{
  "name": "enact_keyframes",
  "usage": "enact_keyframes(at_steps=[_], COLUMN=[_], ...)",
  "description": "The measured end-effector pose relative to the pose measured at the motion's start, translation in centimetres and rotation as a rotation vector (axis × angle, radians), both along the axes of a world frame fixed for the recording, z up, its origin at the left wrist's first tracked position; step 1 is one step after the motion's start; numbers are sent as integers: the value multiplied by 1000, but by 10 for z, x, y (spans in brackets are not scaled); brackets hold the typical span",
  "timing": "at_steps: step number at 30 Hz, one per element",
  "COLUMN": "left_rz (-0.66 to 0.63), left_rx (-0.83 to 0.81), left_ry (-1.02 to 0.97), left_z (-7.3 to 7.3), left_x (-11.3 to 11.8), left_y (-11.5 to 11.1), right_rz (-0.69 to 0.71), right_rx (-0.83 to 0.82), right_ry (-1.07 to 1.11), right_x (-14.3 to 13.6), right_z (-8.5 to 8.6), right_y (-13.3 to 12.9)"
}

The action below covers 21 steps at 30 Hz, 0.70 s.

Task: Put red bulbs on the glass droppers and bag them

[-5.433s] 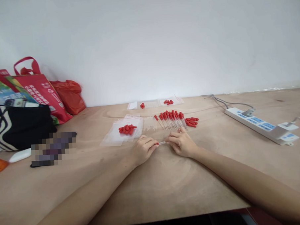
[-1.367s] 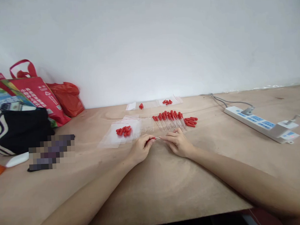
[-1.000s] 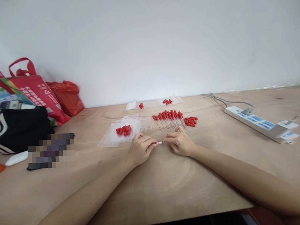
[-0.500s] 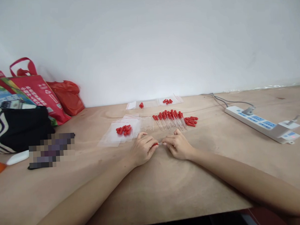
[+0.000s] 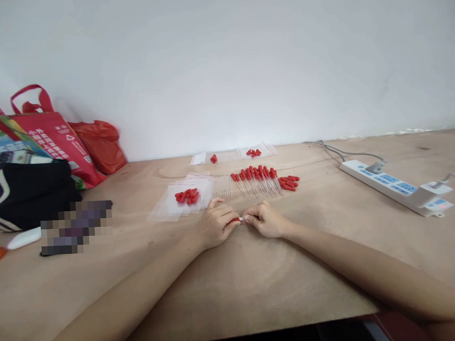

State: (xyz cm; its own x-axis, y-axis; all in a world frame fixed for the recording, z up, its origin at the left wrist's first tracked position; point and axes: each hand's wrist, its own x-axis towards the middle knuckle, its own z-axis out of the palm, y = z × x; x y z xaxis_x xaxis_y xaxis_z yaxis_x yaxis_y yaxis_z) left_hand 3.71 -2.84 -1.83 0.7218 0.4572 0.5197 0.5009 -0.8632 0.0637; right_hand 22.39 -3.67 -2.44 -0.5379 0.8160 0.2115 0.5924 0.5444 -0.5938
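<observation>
Near the middle of the table, my left hand (image 5: 218,224) is closed on a red rubber dropper bulb (image 5: 235,219), mostly hidden by the fingers. Facing it, my right hand (image 5: 265,219) pinches a clear glass dropper tube (image 5: 241,219) whose end meets the bulb. Just beyond the hands lies a row of glass droppers with red bulbs (image 5: 256,173). Bare glass tubes (image 5: 222,186) lie left of that row, and loose red bulbs (image 5: 289,183) lie to its right. More red bulbs (image 5: 188,196) rest on clear plastic bags (image 5: 163,208).
Further back are more bags with red bulbs (image 5: 254,152). A white power strip (image 5: 386,183) with plugs and cables stands at right. At left are a red shopping bag (image 5: 54,133), a red plastic bag (image 5: 100,146), a black cloth item (image 5: 35,186) and a blurred dark object (image 5: 79,227).
My right hand has shifted its grip on the glass tube closer to the bulb, so less of the tube shows between the hands. My left hand stays almost still.
</observation>
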Motion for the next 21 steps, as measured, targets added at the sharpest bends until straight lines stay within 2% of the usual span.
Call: enact_keyframes(at_steps=[5,10,13,16,19,21], left_rz=[-7,-15,-16,194,423,443], left_rx=[-157,-281,-324,-290,-317,-339], left_ry=[-50,-125,-103,-232,-319,-255], left_z=[0,-2,-4,-6,-8,-8], left_x=[-5,-11,-13,-15,-17,-17], left_y=[5,12,15,18,20,20], right_rz=[49,146,135,-2,-303,-518], right_rx=[60,239,347,343,190,114], right_ry=[-57,-180,-315,-279,-98,-19], right_x=[4,6,10,16,17,11], right_z=[3,16,24,28,27,24], right_y=[5,0,-2,12,40,59])
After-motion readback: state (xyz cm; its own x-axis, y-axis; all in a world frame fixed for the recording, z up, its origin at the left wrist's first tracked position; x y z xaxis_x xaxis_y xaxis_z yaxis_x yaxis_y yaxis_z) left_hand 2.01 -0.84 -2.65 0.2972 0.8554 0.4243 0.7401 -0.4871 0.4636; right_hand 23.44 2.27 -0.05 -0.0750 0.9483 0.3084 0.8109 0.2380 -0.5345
